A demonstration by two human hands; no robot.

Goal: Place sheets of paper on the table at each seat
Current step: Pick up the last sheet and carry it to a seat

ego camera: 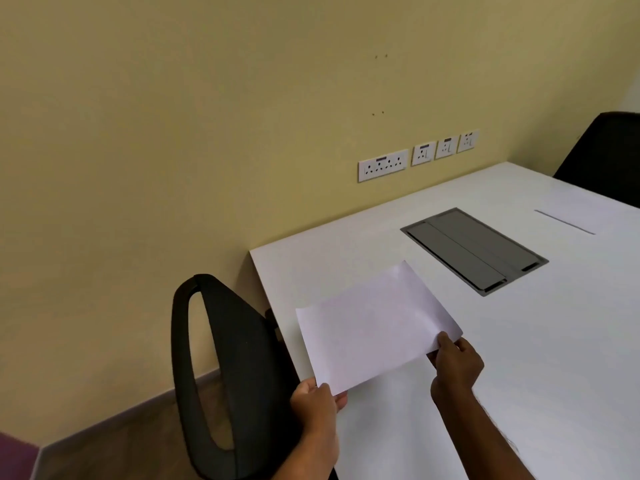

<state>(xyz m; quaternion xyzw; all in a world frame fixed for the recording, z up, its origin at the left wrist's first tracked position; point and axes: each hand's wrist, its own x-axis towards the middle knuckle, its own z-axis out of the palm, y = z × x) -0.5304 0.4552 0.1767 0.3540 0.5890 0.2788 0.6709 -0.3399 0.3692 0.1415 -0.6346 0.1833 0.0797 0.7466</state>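
Observation:
I hold a white sheet of paper (374, 320) just above the white table (554, 341), near its left edge. My left hand (317, 401) pinches the sheet's near left corner. My right hand (455, 362) pinches its near right corner. The sheet hangs slightly curved over the spot in front of a black chair (221, 368) pushed up to the table's left side. A second sheet (581, 211) lies flat on the far right of the table, in front of another black chair (606, 157).
A grey cable hatch (474, 251) is set flush into the table's middle. The table's far end meets a yellow wall with a row of white power sockets (417, 155). Wood floor shows at the lower left.

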